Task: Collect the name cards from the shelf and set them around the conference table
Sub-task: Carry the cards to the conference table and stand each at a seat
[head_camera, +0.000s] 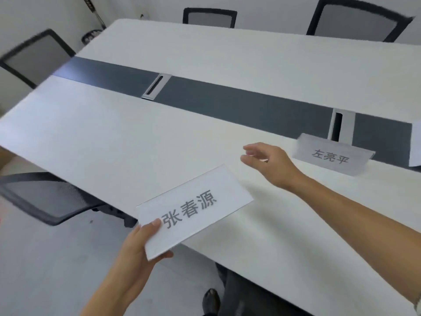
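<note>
White name card (196,208) is pinched at its seven-o'clock corner by the left hand (136,249), over the near edge of the conference table (114,137); the right hand (268,165), loose and empty, hovers at two o'clock. Placing step: it likely needs standing well apart from the set card (330,156)

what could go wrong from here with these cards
The left hand pinches the held card by one corner only, partly beyond the table edge; it could slip to the floor.
The right hand hovers open near the placed card; a careless sweep might knock it over.
</note>
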{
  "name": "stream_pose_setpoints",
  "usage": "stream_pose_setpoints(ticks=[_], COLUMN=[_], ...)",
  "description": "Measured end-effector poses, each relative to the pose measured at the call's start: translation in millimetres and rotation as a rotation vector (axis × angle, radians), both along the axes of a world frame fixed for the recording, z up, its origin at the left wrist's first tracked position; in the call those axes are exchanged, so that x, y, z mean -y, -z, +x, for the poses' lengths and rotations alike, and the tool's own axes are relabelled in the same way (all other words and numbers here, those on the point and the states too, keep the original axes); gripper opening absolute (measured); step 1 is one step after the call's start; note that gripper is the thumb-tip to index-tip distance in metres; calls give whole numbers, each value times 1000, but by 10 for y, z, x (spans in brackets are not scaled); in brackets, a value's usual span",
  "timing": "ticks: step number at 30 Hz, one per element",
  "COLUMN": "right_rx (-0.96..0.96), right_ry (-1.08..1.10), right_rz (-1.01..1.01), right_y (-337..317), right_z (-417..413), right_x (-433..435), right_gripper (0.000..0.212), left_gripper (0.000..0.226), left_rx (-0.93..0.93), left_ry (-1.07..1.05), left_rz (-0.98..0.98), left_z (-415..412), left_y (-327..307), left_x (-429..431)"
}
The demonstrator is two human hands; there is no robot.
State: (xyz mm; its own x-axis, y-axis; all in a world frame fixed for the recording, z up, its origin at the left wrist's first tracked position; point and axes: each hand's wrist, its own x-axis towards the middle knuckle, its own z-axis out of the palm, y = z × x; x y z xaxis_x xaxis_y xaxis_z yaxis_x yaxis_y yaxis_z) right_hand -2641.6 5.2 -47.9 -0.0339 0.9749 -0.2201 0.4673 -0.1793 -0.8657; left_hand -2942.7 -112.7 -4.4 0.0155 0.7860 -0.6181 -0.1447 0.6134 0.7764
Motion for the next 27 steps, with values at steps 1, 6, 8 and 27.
stream_pose_setpoints(ticks=[1, 6, 8, 27], right_rx=[-143, -465, -505, -396], right_ry=[-48, -209, -256, -303], right_rz=[-87, -398, -423, -412], right_y=[-63, -258, -356, -57], right_z=[-265, -1406, -1857, -5383], right_x=[93, 478, 619, 684], right_gripper=[39, 56, 58, 36], left_gripper=[42, 42, 43, 28], left_rx=[9, 37, 26, -196], left_ry=[-10, -118, -150, -281], left_rz=[17, 57, 67, 2], left_z=[-120, -932, -1360, -4821], left_y=[-49, -180, -197, 251], left_x=[74, 468, 625, 621])
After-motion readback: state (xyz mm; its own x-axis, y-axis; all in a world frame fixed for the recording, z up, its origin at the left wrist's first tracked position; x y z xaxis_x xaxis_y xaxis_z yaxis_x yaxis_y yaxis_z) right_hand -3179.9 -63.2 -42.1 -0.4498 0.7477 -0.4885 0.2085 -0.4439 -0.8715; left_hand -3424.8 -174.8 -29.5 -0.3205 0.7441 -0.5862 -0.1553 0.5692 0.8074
